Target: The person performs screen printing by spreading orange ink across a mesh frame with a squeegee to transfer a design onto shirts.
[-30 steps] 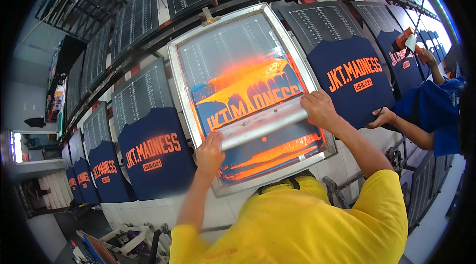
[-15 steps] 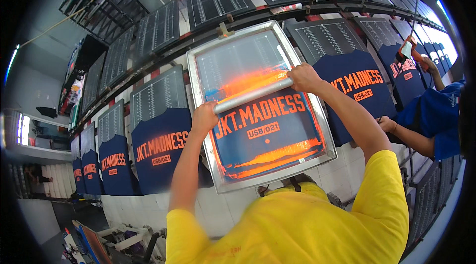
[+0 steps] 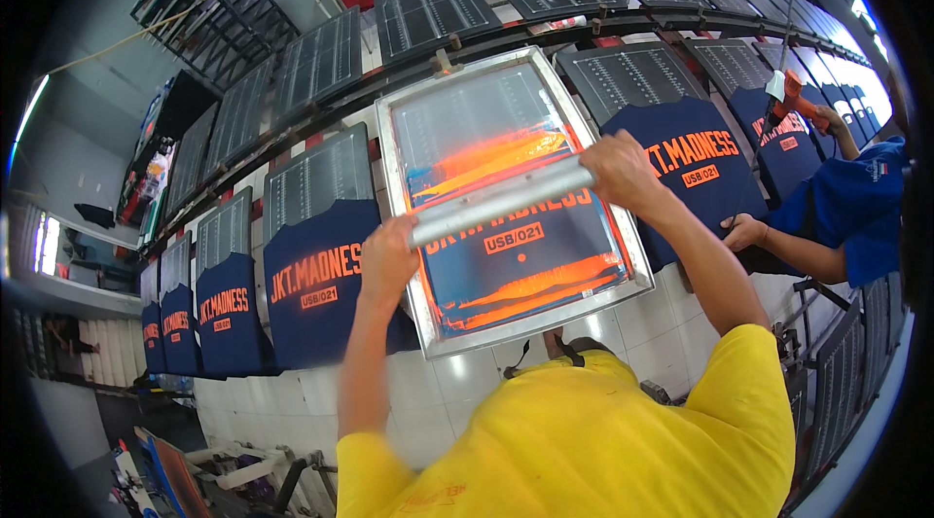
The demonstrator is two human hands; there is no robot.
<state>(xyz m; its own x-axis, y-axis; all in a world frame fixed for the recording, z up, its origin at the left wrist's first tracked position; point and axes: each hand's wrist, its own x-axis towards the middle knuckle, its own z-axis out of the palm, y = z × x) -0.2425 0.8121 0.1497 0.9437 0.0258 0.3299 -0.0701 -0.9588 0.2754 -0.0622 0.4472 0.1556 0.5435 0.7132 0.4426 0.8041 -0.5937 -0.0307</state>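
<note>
Both my hands hold a long metal-handled squeegee [image 3: 498,199] across the middle of a silver-framed printing screen [image 3: 525,331]. My left hand [image 3: 389,255] is closed around the squeegee's left end, my right hand [image 3: 623,168] around its right end. Whether its lower edge touches the mesh, I cannot tell. Orange ink [image 3: 496,161] lies in a thick smear beyond the squeegee, and more streaks the screen's near end. Through the mesh shows orange lettering, its upper part hidden by the squeegee. Beneath the screen is dark navy fabric.
Navy shirt pieces [image 3: 316,280] with orange print lie on boards left and right. Dark printing boards [image 3: 433,12] line a rail behind. At right, a co-worker in a blue shirt [image 3: 827,216] holds an orange heat gun [image 3: 800,98]. A rack stands far left.
The squeegee now looks larger and closer, as if raised from the screen, and covers more of the lettering. Both my hands rose with it. The co-worker's heat gun has tilted.
</note>
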